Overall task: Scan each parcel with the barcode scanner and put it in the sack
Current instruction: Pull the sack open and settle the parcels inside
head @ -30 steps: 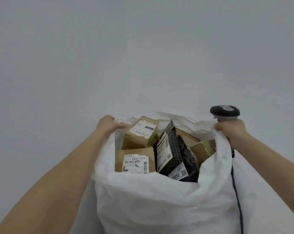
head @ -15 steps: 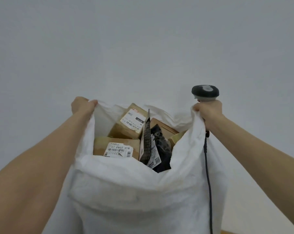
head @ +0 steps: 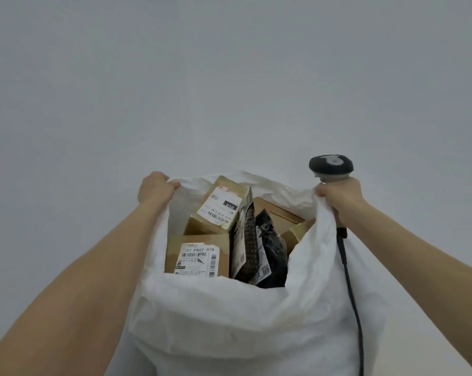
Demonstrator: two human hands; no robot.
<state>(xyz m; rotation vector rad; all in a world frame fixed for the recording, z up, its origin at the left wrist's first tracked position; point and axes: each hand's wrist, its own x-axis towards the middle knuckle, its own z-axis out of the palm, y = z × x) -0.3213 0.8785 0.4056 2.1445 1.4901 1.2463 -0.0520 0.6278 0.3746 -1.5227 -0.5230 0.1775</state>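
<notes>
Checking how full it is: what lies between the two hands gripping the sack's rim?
Head view: between left hand and right hand gapes the sack mouth, showing two labelled cardboard boxes and a black spotted mailer.

Sack, lower centre of frame: plain white. Upper box inside it: golden tan; white label with black block, black barcodes, small red mark. Lower box: brown cardboard; white label, black print. Flat pouch at centre: black, fine pale dot pattern. Bag right of it: glossy black. Scanner, right of centre: black head, grey top patch. Cable: black. Wall, upper frame: pale grey.
</notes>
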